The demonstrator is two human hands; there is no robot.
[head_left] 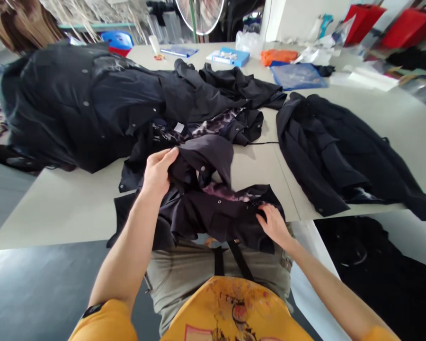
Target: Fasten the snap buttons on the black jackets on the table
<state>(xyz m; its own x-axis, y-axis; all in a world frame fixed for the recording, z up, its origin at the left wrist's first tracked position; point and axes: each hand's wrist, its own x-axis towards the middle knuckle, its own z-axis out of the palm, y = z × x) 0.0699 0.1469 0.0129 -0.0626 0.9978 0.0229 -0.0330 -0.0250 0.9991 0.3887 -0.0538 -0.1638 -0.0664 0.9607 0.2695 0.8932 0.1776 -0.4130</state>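
A black jacket (202, 213) with snap buttons and a patterned purple-and-white lining lies at the table's front edge, partly hanging over it. My left hand (158, 173) is closed on its raised upper part, thumb on top of the dark cloth. Over at the jacket's right end, my right hand (272, 221) has its fingers curled at the fabric near the lining; the fingertips are partly lost against the dark cloth.
Dark jackets are piled (124, 94) at the left and back. Another dark jacket (337, 147) lies at the right. Behind are a blue box (232, 57), an orange bundle (279, 57), a blue plastic folder (298, 76) and a fan (200, 12). Black cloth (379, 265) sits below right.
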